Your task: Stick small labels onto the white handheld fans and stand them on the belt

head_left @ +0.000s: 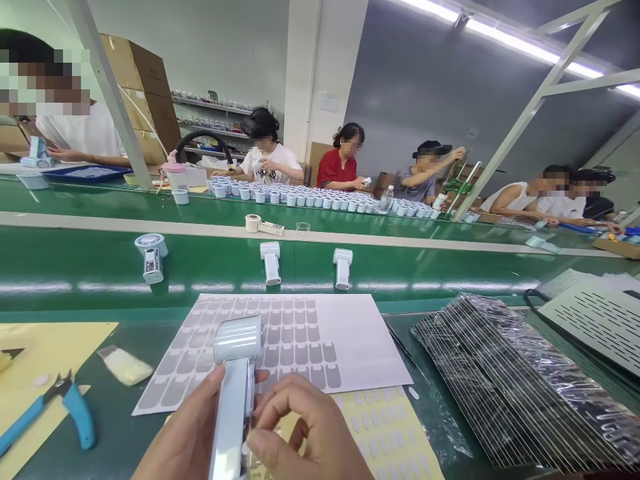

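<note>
My left hand (187,437) is wrapped round the handle of a pale blue hand-held fan (235,380), holding it upright over the bench. My right hand (305,430) is closed in a pinch against the right side of the fan's handle; whether anything is between the fingertips I cannot make out. Just behind the fan lies a white sheet of grey stickers (280,343), many slots of it empty. A yellowish backing sheet (385,433) lies under my right hand.
Three more fans (151,257) (271,261) (343,267) lie on the green conveyor belt (75,267). Blue pliers (65,407) and a small plastic bag (125,365) are at left. A stack of silvery foil bags (520,380) lies at right. Several people work across the line behind rows of white parts (320,198).
</note>
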`<state>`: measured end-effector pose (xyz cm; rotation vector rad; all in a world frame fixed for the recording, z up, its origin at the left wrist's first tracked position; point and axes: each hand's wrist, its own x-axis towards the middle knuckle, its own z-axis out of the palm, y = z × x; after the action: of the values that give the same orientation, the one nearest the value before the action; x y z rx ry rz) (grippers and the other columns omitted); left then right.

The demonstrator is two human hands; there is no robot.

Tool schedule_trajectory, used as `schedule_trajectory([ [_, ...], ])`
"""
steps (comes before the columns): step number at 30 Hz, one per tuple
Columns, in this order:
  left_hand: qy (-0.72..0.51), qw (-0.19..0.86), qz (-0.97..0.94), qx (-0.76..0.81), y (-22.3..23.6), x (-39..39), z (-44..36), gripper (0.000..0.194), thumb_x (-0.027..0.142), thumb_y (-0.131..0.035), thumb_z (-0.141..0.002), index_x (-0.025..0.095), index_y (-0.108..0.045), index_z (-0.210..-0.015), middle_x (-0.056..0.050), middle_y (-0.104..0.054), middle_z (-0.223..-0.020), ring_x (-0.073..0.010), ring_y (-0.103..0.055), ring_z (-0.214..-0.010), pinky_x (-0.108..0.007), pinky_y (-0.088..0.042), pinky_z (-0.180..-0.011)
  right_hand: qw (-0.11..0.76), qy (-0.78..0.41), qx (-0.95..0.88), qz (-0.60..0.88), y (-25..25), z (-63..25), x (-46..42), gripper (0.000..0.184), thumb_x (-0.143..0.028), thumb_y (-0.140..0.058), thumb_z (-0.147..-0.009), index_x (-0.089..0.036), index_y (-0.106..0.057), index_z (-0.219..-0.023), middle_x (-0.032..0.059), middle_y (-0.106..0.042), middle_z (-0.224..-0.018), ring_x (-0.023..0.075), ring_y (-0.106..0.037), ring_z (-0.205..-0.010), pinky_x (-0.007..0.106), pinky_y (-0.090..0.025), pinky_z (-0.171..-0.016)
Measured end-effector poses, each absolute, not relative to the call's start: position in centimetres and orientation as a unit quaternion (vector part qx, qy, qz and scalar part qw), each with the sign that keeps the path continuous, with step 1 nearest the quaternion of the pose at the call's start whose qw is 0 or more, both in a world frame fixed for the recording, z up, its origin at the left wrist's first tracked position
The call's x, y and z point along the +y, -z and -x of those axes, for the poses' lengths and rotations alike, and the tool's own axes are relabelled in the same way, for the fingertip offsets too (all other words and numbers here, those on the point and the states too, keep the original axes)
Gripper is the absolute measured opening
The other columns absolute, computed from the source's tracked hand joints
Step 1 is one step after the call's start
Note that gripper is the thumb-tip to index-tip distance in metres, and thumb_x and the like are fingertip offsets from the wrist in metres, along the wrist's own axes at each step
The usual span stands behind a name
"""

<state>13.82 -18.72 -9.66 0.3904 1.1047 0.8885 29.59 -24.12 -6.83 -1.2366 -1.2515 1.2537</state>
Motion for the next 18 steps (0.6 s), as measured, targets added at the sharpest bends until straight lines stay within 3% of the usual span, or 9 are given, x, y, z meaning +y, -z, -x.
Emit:
schedule_trajectory([
  [3, -0.415, 0.729, -0.213, 0.501, 9.8, -18.6, -13.9, 0.061, 0.065, -0.079, -0.067, 0.022, -0.077, -0.111, -0.009, -0.077, -0.116, -0.037, -0.061, -0.125, -0.037, -0.061, -0.086, 0.434, -0.489, -0.545, 0.524, 6.6, -29.0, -23.5, 0.013, -0.013, -0.075, -0.07, -0.022, -0.066, -0.074, 0.0, -0.066, -0.092, 0.0146, -0.061, -0.078, 0.019, -0.04, -0.053],
  [7, -0.405, 0.73, -0.214, 0.507, 9.9, -18.6, -13.6, 0.067, 0.065, -0.077, -0.071, 0.018, -0.072, -0.119, -0.01, -0.076, -0.117, -0.0369, -0.059, -0.127, -0.039, -0.057, -0.096, 0.433, -0.409, -0.598, 0.535, 7.4, -28.6, -23.2, 0.012, -0.013, -0.075, -0.077, -0.024, -0.068, -0.078, -0.0011, -0.065, -0.095, 0.0144, -0.066, -0.078, 0.019, -0.047, -0.053],
  [14, -0.431, 0.736, -0.17, 0.493, 7.6, -18.7, -14.4, 0.04, 0.043, -0.064, -0.092, 0.019, -0.07, -0.124, -0.006, -0.075, -0.122, -0.0256, -0.063, -0.124, -0.028, -0.054, -0.1, 0.442, -0.283, -0.646, 0.555, 8.3, -28.0, -23.0, 0.015, -0.012, -0.073, -0.079, -0.026, -0.066, -0.077, -0.0024, -0.065, -0.091, 0.0123, -0.064, -0.064, 0.018, -0.041, -0.04],
  [18, -0.429, 0.739, -0.215, 0.473, 6.6, -19.0, -14.5, 0.043, 0.049, -0.068, -0.088, 0.022, -0.071, -0.121, -0.005, -0.073, -0.127, -0.0273, -0.059, -0.13, -0.027, -0.057, -0.092, 0.415, -0.277, -0.668, 0.553, 7.9, -28.5, -22.7, 0.017, -0.01, -0.071, -0.077, -0.025, -0.062, -0.079, -0.0018, -0.063, -0.093, 0.012, -0.062, -0.065, 0.018, -0.038, -0.041],
])
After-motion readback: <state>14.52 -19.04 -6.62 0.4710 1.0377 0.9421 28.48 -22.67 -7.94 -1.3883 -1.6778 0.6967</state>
